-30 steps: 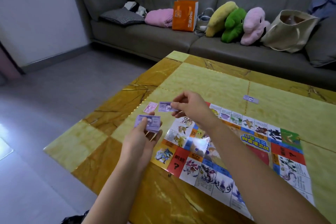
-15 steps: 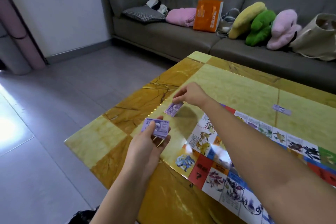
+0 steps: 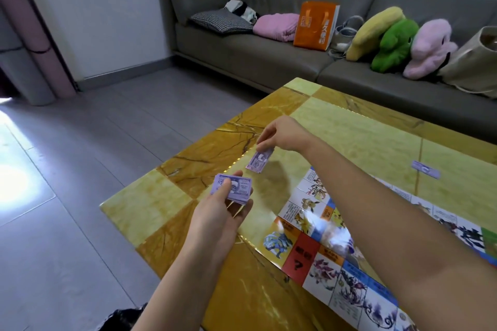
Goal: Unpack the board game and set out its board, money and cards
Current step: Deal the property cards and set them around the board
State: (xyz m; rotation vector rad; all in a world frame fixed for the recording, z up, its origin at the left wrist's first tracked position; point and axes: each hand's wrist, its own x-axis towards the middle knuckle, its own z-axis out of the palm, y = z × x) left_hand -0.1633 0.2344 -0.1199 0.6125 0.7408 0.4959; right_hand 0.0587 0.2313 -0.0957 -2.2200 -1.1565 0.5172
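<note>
My left hand [image 3: 219, 212] grips a stack of purple notes [image 3: 234, 188] at centre frame; my right hand [image 3: 279, 136] pinches one note [image 3: 259, 160] over the table [image 3: 150, 204].

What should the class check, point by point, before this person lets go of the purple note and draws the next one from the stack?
1. Left hand grip on the stack of notes: ok, thumb on top, fingers underneath.
2. Right hand pinches the single note by its upper edge: ok.
3. Single note flat on the table: cannot tell; it hangs tilted, lower edge near the surface.
4. Drop spot clear of the board: ok, bare table there.
5. Far note lies flat on the table: ok.
</note>
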